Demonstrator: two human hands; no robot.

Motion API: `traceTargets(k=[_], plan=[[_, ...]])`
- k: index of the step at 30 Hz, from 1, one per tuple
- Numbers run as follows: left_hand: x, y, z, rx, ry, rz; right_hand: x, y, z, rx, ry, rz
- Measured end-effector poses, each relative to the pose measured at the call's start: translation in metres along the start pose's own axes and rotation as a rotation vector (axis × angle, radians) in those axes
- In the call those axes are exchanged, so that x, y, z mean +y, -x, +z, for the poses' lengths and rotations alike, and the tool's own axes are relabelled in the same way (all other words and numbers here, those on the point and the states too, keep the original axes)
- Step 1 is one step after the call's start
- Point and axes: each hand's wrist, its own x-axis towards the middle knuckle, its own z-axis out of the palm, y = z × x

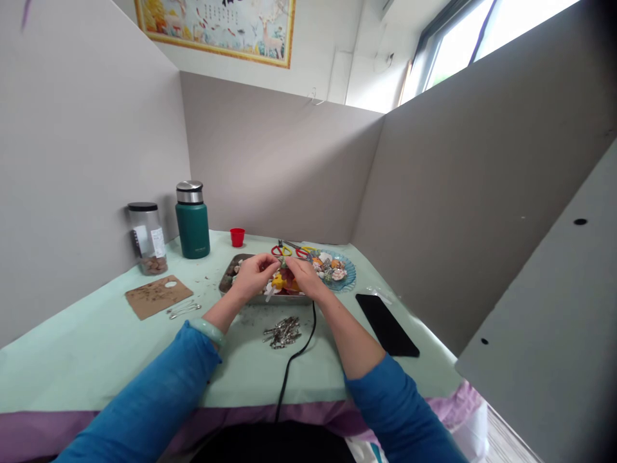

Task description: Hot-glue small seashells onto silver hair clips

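My left hand [254, 275] and my right hand [301, 276] meet over a metal tray [226, 278] of small colourful craft pieces. Both hands have their fingers pinched together around a small item between them, near a yellow piece [277, 281]; what they hold is too small to name. A black cable [295, 357] runs from under my hands toward the table's near edge. A heap of metal clips [283, 332] lies just in front of the tray.
A blue glass plate [348, 275] of shells sits right of the tray, with red and yellow scissors [289, 249] behind. A black phone [387, 323], red cup [236, 236], green flask [192, 220], glass jar [147, 237] and brown card [158, 296] stand around. Grey partitions enclose the table.
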Motion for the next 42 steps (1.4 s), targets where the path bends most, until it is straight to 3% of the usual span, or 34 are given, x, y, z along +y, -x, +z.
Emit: traceTargets(k=[14,26,42], plan=[[0.0011,0.0001,-0.0004,-0.002,0.041,-0.047,-0.0004,0.0004,-0.0007,0.008,0.056,-0.005],[0.0083,-0.0003,0.0009,-0.008,0.286,-0.174,0.0009,0.0011,0.0008,0.004,0.052,0.006],[0.0023,-0.0001,0.001,-0.021,0.189,-0.109,0.0034,-0.0022,-0.0018,-0.019,-0.02,0.023]])
